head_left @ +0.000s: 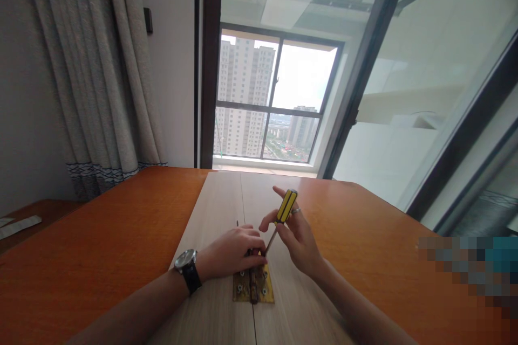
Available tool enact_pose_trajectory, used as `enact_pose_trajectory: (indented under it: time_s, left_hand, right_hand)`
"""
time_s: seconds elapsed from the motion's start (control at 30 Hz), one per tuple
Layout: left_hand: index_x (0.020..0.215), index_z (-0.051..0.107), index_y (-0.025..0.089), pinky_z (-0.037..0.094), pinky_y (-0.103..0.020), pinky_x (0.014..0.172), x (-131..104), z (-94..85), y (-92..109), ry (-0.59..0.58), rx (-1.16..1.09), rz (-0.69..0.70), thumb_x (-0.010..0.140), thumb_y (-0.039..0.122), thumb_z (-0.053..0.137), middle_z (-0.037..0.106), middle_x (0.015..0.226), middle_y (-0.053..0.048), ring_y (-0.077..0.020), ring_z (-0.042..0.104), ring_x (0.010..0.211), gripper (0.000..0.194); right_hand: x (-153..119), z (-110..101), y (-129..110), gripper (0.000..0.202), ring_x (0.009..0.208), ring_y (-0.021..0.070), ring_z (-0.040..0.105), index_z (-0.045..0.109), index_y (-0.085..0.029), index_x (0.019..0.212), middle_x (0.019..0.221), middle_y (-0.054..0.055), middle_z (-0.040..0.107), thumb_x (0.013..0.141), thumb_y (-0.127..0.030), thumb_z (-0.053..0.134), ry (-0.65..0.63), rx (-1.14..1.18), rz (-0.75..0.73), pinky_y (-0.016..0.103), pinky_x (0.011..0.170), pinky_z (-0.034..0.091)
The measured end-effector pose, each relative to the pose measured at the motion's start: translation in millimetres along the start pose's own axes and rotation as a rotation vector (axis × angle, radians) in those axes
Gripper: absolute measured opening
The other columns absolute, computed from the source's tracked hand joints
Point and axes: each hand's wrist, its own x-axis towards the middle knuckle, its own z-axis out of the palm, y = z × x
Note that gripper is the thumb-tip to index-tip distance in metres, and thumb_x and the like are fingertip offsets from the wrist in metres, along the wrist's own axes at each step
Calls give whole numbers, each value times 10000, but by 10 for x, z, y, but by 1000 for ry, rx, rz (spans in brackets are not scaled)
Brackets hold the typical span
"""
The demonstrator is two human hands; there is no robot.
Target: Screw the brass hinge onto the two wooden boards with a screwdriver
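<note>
A brass-coloured hinge (242,295) lies flat across the seam between two pale wood-grain boards (210,210), with several screws in its leaves. Over its far end rests my left hand (232,250), fingers bent and pressed together; what they pinch is hidden. A screwdriver (286,206) with a yellow and black handle stands tilted, its shaft running down to my left fingertips, its tip out of sight. Thumb and fingers of my right hand (301,240) hold it by the handle, with the index finger stretched out. Behind my left hand a small dark upright thing (237,223) pokes up.
The boards lie on an orange-brown wooden table (133,232). A grey curtain (101,75) hangs at the left. Beyond the table's far edge are dark-framed glass panels and a window (301,78). A pale strip (20,226) lies at the far left.
</note>
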Motion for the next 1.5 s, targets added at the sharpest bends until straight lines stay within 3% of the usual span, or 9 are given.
enact_pose_trajectory:
  time_s: [0.37, 0.6, 0.7, 1.07, 1.23, 1.5]
  left_hand:
    - [817, 606, 174, 426, -265, 810, 1, 32, -45, 8, 19, 14, 896, 279, 641, 641, 880, -21, -176, 567, 905, 135]
    - [805, 610, 176, 429, -266, 762, 4, 23, -32, 0, 21, 11, 905, 301, 626, 614, 842, -26, -176, 556, 852, 160]
    - [809, 610, 176, 429, -263, 758, 1, 23, -29, 2, 28, 6, 905, 308, 628, 608, 829, -24, -177, 556, 855, 164]
    - [792, 597, 172, 428, -261, 750, 7, 6, -20, -11, 35, 12, 910, 304, 619, 597, 828, -24, -173, 553, 854, 178]
    - [781, 586, 173, 429, -259, 743, 6, 6, -21, -11, 37, 8, 911, 310, 617, 592, 824, -22, -171, 550, 847, 192]
    - [753, 563, 173, 422, -265, 750, 19, 6, -13, -11, 60, 9, 906, 319, 630, 595, 814, -21, -171, 550, 832, 221]
  right_hand:
    - [9, 9, 17, 533, 707, 194, 619, 347, -216, 1410, 769, -4, 645, 924, -269, 558, 13, -44, 13, 384, 788, 486]
    - [19, -46, 56, 349, 881, 225, 587, 561, -229, 1254, 993, 64, 641, 907, -253, 551, 8, -301, -12, 376, 833, 470]
    - [23, -55, 32, 329, 866, 217, 572, 595, -235, 1224, 1041, 63, 640, 898, -262, 559, 16, -362, -11, 362, 820, 466]
    - [25, -34, 9, 423, 728, 191, 528, 542, -215, 1293, 875, 31, 626, 872, -238, 561, 66, -358, -5, 336, 709, 460]
    - [24, -35, 14, 358, 773, 195, 524, 568, -223, 1234, 999, 64, 628, 877, -229, 566, 35, -316, -21, 346, 723, 466]
    - [2, -4, 107, 645, 839, 213, 540, 290, -280, 1466, 950, 38, 574, 886, -206, 563, 94, -174, -21, 400, 795, 468]
